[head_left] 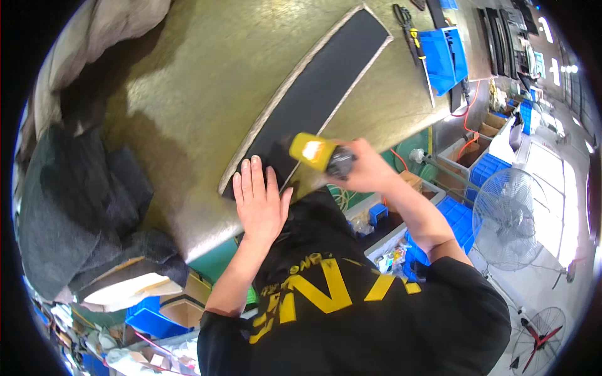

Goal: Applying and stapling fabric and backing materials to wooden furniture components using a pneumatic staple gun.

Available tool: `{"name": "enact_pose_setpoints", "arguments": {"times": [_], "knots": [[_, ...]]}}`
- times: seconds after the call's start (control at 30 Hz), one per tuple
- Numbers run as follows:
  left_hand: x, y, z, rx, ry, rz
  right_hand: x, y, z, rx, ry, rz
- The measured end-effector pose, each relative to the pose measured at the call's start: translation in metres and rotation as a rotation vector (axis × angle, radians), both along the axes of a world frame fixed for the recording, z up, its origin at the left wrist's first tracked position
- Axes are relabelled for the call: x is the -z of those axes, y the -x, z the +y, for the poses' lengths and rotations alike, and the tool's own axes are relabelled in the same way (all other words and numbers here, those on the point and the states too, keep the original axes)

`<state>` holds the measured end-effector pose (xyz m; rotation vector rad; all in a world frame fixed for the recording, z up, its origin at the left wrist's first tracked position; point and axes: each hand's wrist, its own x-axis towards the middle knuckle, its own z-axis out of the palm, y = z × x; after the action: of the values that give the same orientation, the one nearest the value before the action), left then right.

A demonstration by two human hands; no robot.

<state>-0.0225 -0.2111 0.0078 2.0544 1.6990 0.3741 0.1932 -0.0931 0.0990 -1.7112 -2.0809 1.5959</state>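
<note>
With the left hand, pressing flat on the near end of the dark strip, fingers extended, grasping nothing. With the right hand, gripping by curled fingers a yellow-and-black tool, beside or over the strip's right edge (too blurred for telling contact). Laid slantwise on the worktable, already bordered in pale along both long sides; seemingly under work, so probably unfinished; cannot judge the partly covered near end, nor the remaining amount. Right of the strip's far end, a blue bin; well left of the strip, dark cloth.
</note>
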Motion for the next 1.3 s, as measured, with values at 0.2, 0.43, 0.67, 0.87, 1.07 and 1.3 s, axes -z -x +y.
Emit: {"name": "enact_pose_setpoints", "arguments": {"times": [0.2, 0.43, 0.67, 0.87, 1.07, 1.3], "knots": [[0.018, -0.016, 0.025, 0.33, 0.042, 0.074, -0.004, -0.111, 0.061, 0.46, 0.019, -0.219], [0.025, -0.017, 0.019, 0.358, 0.03, 0.135, 0.011, -0.163, 0.123, 0.473, 0.002, -0.182], [0.025, -0.018, 0.017, 0.343, 0.073, 0.155, 0.033, -0.175, 0.136, 0.356, -0.064, -0.242], [0.026, -0.016, 0.015, 0.327, 0.051, 0.135, 0.017, -0.155, 0.123, 0.383, 0.03, -0.23], [0.027, -0.017, 0.017, 0.321, 0.041, 0.098, 0.025, -0.154, 0.105, 0.419, 0.09, -0.238], [0.025, -0.019, 0.019, 0.304, -0.032, 0.137, 0.034, -0.137, 0.071, 0.279, -0.116, -0.218]]}}
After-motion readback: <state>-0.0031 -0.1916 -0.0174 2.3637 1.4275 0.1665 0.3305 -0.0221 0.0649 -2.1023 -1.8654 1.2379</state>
